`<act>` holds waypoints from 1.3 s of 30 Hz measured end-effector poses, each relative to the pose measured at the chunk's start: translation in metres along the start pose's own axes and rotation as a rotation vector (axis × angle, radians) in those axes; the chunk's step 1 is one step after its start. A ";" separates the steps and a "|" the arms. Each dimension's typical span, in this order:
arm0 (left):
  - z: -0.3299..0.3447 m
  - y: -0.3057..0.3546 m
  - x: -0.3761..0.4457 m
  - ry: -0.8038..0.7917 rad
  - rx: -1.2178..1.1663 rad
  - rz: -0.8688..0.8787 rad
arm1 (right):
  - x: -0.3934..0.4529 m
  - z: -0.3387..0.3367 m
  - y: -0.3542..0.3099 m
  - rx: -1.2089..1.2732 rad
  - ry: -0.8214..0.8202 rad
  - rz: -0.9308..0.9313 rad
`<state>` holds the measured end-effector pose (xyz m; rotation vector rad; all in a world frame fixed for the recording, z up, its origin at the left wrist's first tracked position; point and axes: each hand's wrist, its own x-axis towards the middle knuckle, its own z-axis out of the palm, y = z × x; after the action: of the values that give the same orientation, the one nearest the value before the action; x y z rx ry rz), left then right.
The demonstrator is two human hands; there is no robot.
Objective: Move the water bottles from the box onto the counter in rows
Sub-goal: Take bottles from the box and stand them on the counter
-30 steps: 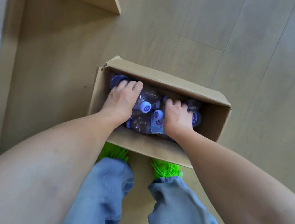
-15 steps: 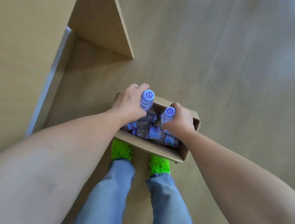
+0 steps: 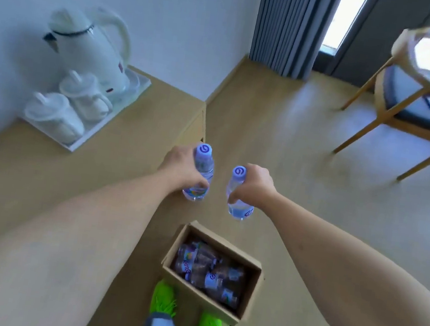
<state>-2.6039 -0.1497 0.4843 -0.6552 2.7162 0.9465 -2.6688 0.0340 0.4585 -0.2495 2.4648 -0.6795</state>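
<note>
My left hand (image 3: 180, 169) grips a clear water bottle (image 3: 203, 161) with a purple cap, held upright over the right edge of the wooden counter (image 3: 68, 178). My right hand (image 3: 253, 187) grips a second such bottle (image 3: 237, 185), upright in the air just right of the counter, above the floor. Below them on the floor stands the open cardboard box (image 3: 251, 287), with several more bottles (image 3: 207, 269) lying on their sides inside it.
A white tray (image 3: 103, 125) at the back of the counter against the wall carries a white kettle (image 3: 91, 48) and two lidded cups (image 3: 80, 91). A wooden chair (image 3: 415, 108) stands at the right, grey curtains behind. My green shoes (image 3: 163, 298) stand beside the box.
Both hands have lifted a bottle each out of the box and risen to counter height. The view has swung up from the floor to show the counter, the tray and the room.
</note>
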 end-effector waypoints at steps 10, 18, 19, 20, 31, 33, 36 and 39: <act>-0.187 0.021 -0.112 0.390 -0.048 0.043 | -0.098 -0.092 -0.183 -0.126 0.070 -0.388; -0.284 -0.038 -0.213 0.626 0.001 -0.026 | -0.179 -0.059 -0.296 -0.085 0.056 -0.646; -0.291 -0.049 -0.227 0.645 0.006 -0.032 | -0.189 -0.050 -0.308 -0.073 0.048 -0.668; -0.298 -0.061 -0.241 0.660 0.006 -0.043 | -0.200 -0.039 -0.320 -0.061 0.037 -0.687; -0.332 -0.222 -0.397 0.783 -0.044 -0.326 | -0.291 0.124 -0.414 -0.128 -0.160 -0.816; -0.329 -0.248 -0.420 0.796 -0.057 -0.378 | -0.301 0.153 -0.423 -0.141 -0.196 -0.823; -0.319 -0.280 -0.448 0.800 -0.093 -0.451 | -0.312 0.191 -0.432 -0.199 -0.255 -0.839; -0.310 -0.306 -0.465 0.804 -0.122 -0.509 | -0.318 0.221 -0.440 -0.272 -0.288 -0.873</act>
<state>-2.0606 -0.3977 0.7065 -1.9954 2.8215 0.8275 -2.2694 -0.3336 0.6799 -1.4664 2.0908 -0.5695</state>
